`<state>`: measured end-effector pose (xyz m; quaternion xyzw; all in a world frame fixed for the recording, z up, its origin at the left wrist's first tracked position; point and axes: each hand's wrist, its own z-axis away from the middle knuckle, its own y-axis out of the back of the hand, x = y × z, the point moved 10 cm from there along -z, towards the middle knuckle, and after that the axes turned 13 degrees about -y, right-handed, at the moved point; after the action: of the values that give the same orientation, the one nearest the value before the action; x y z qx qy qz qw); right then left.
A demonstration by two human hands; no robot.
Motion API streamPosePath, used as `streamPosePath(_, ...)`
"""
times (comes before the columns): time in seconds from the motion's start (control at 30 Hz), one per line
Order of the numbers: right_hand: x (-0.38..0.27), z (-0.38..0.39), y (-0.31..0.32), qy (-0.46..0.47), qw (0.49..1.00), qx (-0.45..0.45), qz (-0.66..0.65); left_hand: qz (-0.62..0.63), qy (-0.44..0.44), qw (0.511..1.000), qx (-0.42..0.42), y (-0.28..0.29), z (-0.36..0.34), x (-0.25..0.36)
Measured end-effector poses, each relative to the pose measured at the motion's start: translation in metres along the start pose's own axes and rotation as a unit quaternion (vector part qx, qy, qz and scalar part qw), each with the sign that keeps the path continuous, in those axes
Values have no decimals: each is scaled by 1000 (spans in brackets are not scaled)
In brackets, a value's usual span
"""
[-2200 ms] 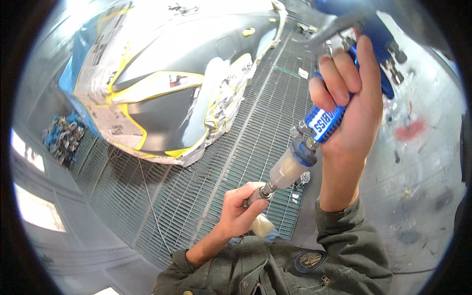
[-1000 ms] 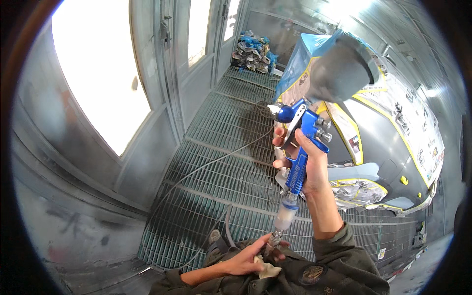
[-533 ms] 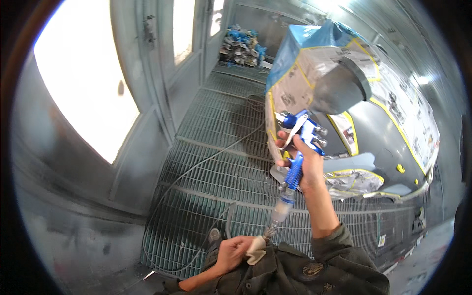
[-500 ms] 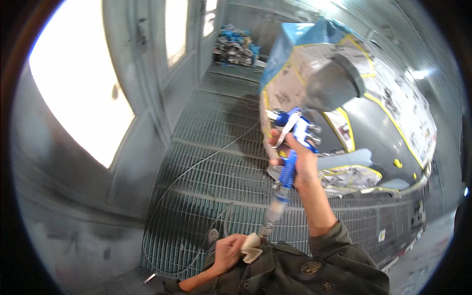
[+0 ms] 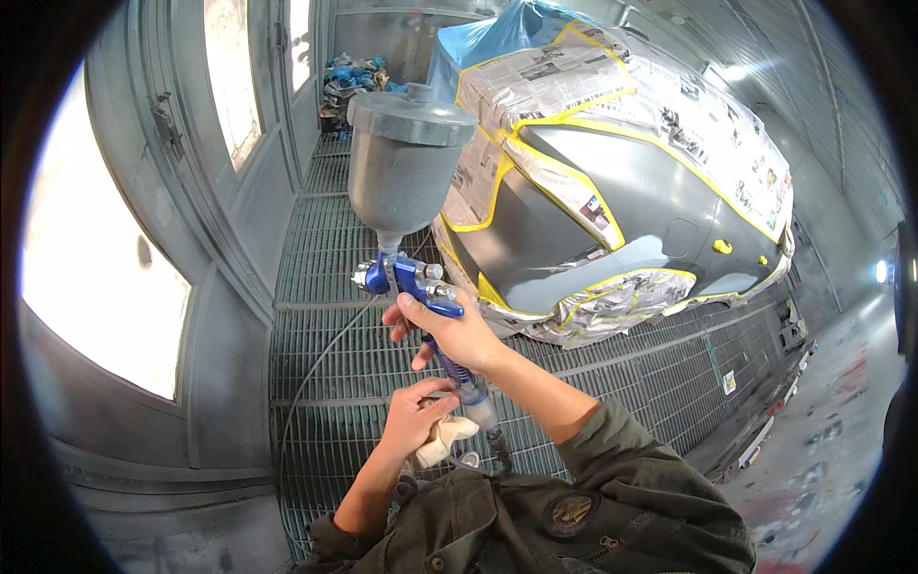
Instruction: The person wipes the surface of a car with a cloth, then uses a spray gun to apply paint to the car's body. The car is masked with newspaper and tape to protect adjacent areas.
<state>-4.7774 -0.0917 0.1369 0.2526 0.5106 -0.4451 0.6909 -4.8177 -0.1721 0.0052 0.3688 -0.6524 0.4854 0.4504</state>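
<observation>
My right hand (image 5: 459,335) grips the handle of a blue spray gun (image 5: 411,277) and holds it upright in front of me. On top of the gun sits a grey lidded paint cup (image 5: 402,177). A hose (image 5: 497,450) runs down from a clear, cloudy fitting (image 5: 480,409) at the handle's base. Close below the handle, my left hand (image 5: 413,413) is closed on a folded cream cloth (image 5: 446,440). The cloth is beside the fitting; I cannot tell whether they touch.
A car body (image 5: 564,210) stands ahead to the right, masked with newspaper, yellow tape and blue film. Grating (image 5: 335,354) covers the floor, and a thin hose (image 5: 306,387) lies across it. Panelled doors with bright windows line the left wall. Crumpled waste (image 5: 354,81) is heaped at the back.
The spray gun has gone from leaning rightward to upright, and its cup now stands on top. My left hand has risen with the cloth toward the handle's base. The view has turned right.
</observation>
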Motion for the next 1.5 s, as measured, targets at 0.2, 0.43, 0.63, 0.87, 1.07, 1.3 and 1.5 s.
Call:
streamPosePath(0.2, 14, 6, 23, -4, 997, 69, -43, 111, 37, 993, 25, -15, -7, -10)
streamPosePath(0.43, 14, 28, 44, 10, 992, 114, -56, 144, -24, 984, -101, -51, -19, -3)
streamPosePath(0.63, 20, 34, 49, 4, 993, 109, -42, 154, 4, 976, -152, -61, -17, -11)
streamPosePath(0.87, 33, 34, 58, -9, 994, 112, -12, 57, -76, 988, -122, -58, -21, -6)
streamPosePath(1.07, 34, 36, 57, -1, 994, 107, -33, 34, -60, 996, -60, -52, -16, -4)
streamPosePath(1.3, 23, 52, 53, 7, 988, 127, -93, -247, -226, 942, 12, 2, -11, 124)
streamPosePath(1.5, 31, 55, 59, 9, 995, 96, -41, -330, -403, 853, -16, -40, -26, 211)
